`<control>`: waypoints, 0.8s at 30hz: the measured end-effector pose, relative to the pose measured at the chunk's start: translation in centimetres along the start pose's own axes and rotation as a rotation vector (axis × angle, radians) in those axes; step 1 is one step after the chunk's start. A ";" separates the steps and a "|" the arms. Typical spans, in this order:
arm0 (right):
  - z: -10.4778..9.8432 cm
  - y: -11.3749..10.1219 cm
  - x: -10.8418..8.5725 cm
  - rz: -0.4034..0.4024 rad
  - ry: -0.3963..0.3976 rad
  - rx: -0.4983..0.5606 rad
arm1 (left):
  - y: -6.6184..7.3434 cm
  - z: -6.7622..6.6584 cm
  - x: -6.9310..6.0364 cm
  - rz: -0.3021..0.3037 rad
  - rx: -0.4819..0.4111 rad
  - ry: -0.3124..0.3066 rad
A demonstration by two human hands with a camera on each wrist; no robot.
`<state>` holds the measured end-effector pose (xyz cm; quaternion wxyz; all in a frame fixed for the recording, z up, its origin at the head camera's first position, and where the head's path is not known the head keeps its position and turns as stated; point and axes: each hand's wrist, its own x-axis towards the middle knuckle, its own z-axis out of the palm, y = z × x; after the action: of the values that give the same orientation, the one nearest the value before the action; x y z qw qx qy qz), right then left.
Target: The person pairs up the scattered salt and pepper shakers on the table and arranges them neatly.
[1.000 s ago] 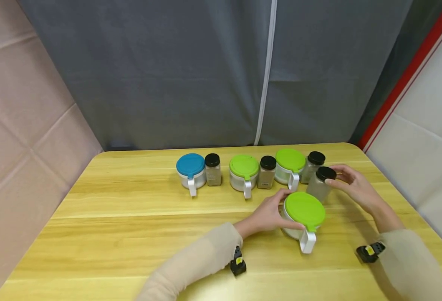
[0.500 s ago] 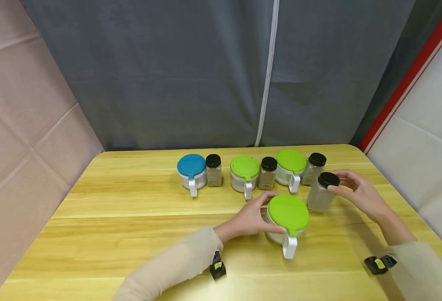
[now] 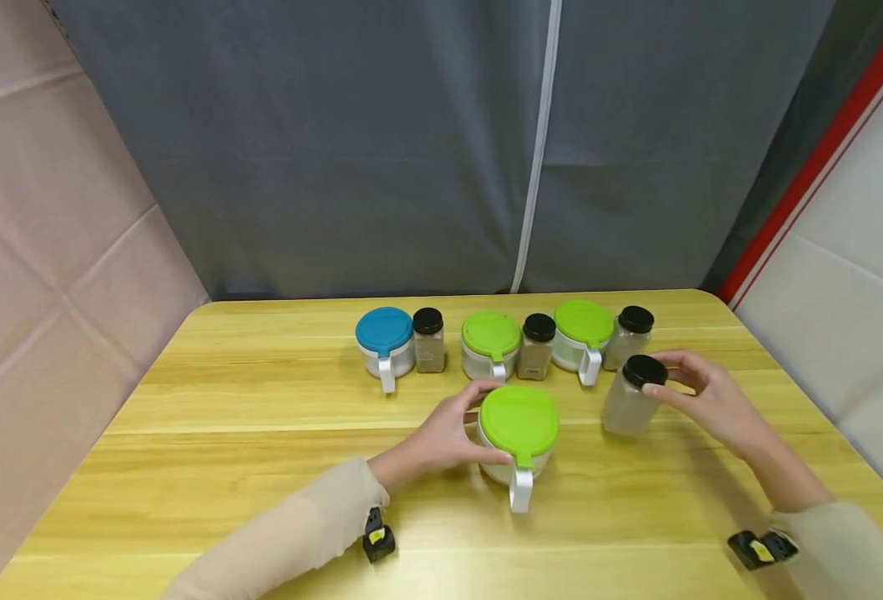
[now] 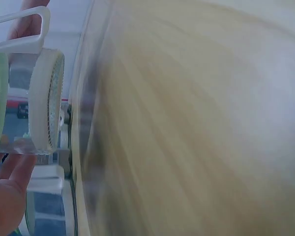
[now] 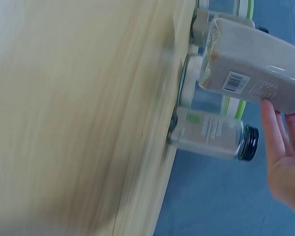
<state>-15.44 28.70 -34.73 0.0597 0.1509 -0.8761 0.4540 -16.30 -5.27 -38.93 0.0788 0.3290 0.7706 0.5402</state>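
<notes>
My left hand grips a clear seasoning jar with a green lid and a white handle from its left side, thumb in front and fingers behind. In the left wrist view that jar appears held above the table. My right hand pinches a square spice bottle near its black cap; the bottle tilts, and in the right wrist view its barcoded side shows, raised off the wood. Behind it stands another black-capped spice bottle, beside a green-lidded jar.
Along the back of the wooden table stand a blue-lidded jar, a spice bottle, a second green-lidded jar and another spice bottle. A grey curtain hangs behind the table.
My left hand has carried the green-lidded jar leftward, away from the right hand. The right hand's spice bottle has come nearer the front and slightly left, and tilts more.
</notes>
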 end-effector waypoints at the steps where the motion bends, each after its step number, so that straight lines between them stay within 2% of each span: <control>1: 0.2 -0.1 0.0 -0.005 -0.004 0.007 | -0.1 -0.3 -0.3 -0.005 0.000 0.005; 6: 1.1 -0.8 -0.1 0.005 -0.019 0.029 | -0.3 -1.9 -1.7 -0.034 -0.003 0.033; 13: 2.5 -2.0 -0.1 0.006 -0.041 0.061 | 2.5 -4.4 -3.9 -0.098 0.001 0.069; 24: 5.6 -3.3 0.3 0.005 -0.074 0.097 | 2.0 -7.0 -6.3 -0.132 0.033 0.141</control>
<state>-14.47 22.35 -35.34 0.0186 0.1682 -0.8551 0.4901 -13.97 -14.06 -35.80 0.0544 0.2400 0.8030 0.5429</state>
